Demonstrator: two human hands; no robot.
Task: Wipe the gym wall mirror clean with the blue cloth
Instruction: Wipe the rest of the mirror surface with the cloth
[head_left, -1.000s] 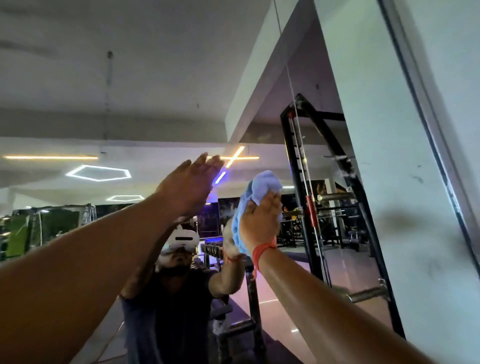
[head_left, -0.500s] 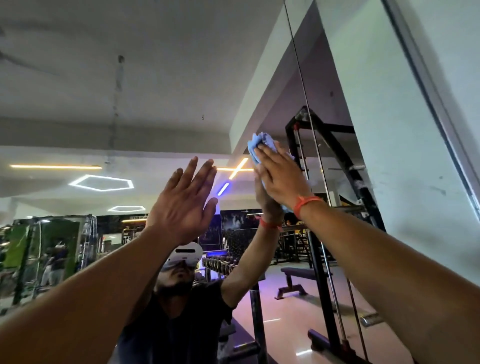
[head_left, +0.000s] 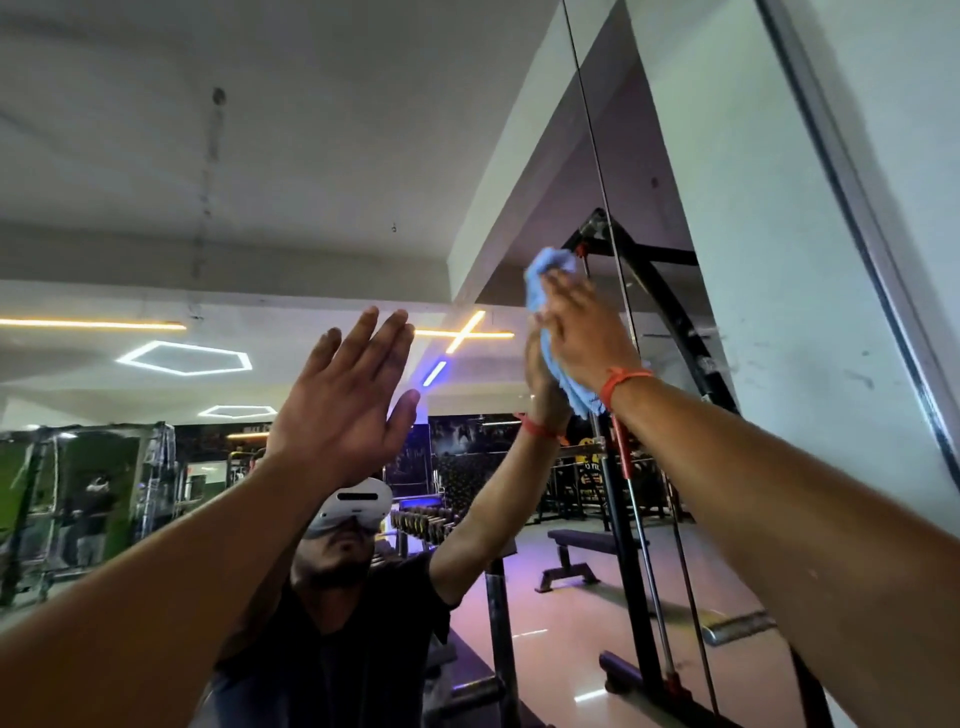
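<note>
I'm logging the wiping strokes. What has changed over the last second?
The right hand has carried the blue cloth up the mirror, from about head height to well above it, and its fingers now lie flatter over the cloth. The left hand stays raised with straight fingers, now spread flatter, holding nothing. The red wrist band is unchanged.

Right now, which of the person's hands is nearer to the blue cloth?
The right. The right hand presses the blue cloth flat against the mirror, touching it. The left hand is raised with straight fingers to the cloth's left, apart from it.
</note>
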